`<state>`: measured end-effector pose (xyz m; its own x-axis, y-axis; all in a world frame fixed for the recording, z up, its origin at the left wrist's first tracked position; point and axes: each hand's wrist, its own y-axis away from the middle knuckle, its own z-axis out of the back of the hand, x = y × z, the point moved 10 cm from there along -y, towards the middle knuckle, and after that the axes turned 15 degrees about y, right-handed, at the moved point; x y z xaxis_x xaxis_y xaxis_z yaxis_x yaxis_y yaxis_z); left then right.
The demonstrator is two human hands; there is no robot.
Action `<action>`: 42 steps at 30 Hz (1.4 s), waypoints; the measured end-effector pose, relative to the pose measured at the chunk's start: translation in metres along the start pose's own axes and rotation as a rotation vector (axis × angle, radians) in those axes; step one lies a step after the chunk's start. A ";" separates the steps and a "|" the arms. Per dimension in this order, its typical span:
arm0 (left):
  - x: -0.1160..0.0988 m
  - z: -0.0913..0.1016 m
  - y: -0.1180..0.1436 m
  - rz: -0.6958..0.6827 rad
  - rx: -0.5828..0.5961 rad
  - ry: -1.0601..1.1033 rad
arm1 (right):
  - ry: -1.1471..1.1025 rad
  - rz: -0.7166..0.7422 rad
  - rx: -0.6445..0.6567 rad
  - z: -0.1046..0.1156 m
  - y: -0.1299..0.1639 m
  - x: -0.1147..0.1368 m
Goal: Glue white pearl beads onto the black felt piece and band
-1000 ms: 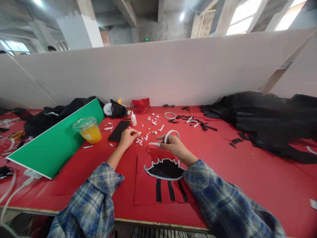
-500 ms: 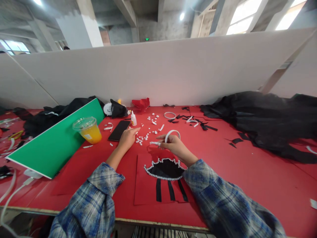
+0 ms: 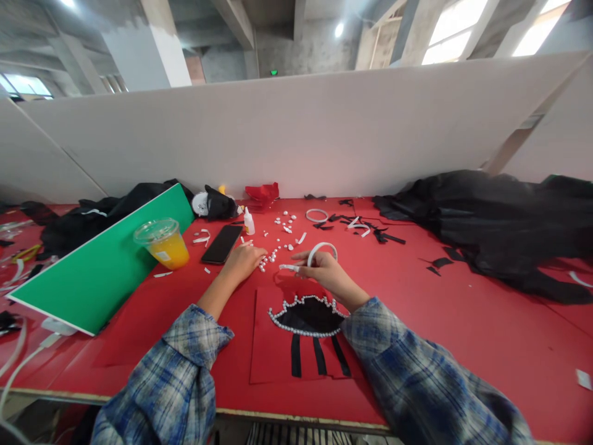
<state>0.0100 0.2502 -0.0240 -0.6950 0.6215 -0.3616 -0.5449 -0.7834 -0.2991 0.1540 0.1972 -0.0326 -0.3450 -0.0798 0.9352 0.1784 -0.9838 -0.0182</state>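
Note:
My right hand [image 3: 327, 272] is closed on a narrow roll of white tape [image 3: 312, 252], a loose end of which points left between the fingers. My left hand [image 3: 243, 262] rests on the table with its fingers curled down at the edge of scattered white beads [image 3: 273, 254]; whether a bead is between the fingertips is hidden. In front of me lies a red sheet [image 3: 273, 358] bearing a black eye-like shape [image 3: 311, 315] edged with silvery beads, with three black strips below it. My right sleeve covers the sheet's right side.
A phone [image 3: 221, 244] and a small white bottle [image 3: 249, 222] lie beyond my left hand. To the left, a cup of orange drink [image 3: 169, 247] stands by a slanted green board [image 3: 115, 266]. Another tape ring [image 3: 317, 216], black scraps and black cloth [image 3: 486, 222] are farther back and right.
My left hand has shifted slightly right onto the beads, and its fingers have gone from stretched out to curled. The right hand keeps the tape in the same place.

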 end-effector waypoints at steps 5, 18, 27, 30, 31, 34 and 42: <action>-0.002 0.002 0.001 -0.012 -0.012 -0.046 | -0.017 -0.001 -0.001 0.000 -0.001 -0.001; 0.029 0.031 0.009 0.199 -0.416 0.663 | -0.067 -0.048 -0.011 0.000 0.001 0.000; 0.042 0.014 0.009 0.335 -0.426 1.007 | -0.055 -0.059 -0.014 0.001 0.000 -0.002; 0.046 0.009 0.011 0.394 -0.464 1.135 | -0.049 -0.055 -0.019 0.001 0.000 -0.003; 0.045 0.008 0.011 0.406 -0.473 1.172 | -0.046 -0.055 -0.020 0.001 0.000 -0.003; 0.043 0.004 0.013 0.446 -0.492 1.322 | -0.054 -0.060 -0.018 0.001 0.001 -0.002; 0.044 -0.001 0.018 0.542 -0.504 1.458 | -0.041 -0.057 -0.004 0.000 0.002 -0.001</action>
<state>-0.0305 0.2634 -0.0463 0.4217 0.0038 -0.9067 0.0034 -1.0000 -0.0026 0.1547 0.1949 -0.0333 -0.3166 -0.0168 0.9484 0.1562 -0.9871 0.0347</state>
